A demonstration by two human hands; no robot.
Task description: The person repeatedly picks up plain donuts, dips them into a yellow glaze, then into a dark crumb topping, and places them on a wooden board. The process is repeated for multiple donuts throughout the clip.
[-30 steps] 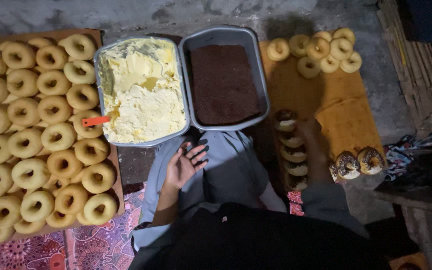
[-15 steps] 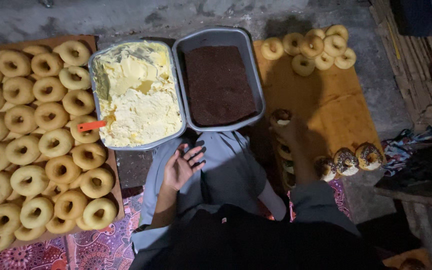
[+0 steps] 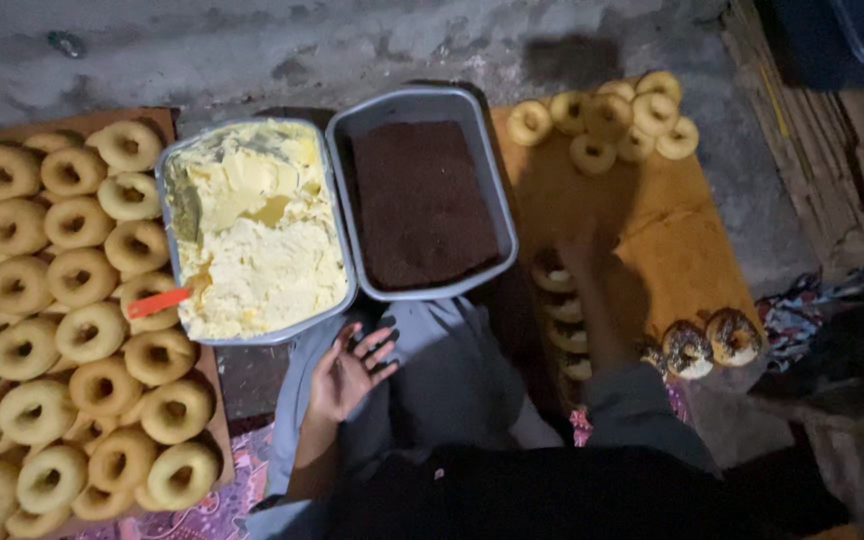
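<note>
My left hand (image 3: pixel 345 372) rests on my grey-clad knee, fingers spread and holding nothing. My right hand (image 3: pixel 578 256) reaches out over a brown board (image 3: pixel 672 250) and lies in deep shadow beside the top of a row of dark-coated doughnuts (image 3: pixel 555 278). Whether it grips one is hidden by the dark. In front of me stand two metal trays: one with yellow cream (image 3: pixel 252 240), one with dark chocolate sprinkles (image 3: pixel 422 200). An orange-handled tool (image 3: pixel 158 303) sticks out of the cream.
Many plain doughnuts (image 3: pixel 62 300) fill a board on the left. Several more plain doughnuts (image 3: pixel 607 115) sit at the brown board's far end. Two sprinkled doughnuts (image 3: pixel 709 342) lie at its near right corner. A concrete floor (image 3: pixel 252 50) lies beyond, wooden slats (image 3: pixel 812 130) to the right.
My right hand has crept slightly further along the row of coated doughnuts. My left hand stays on my knee. The view has shifted a little.
</note>
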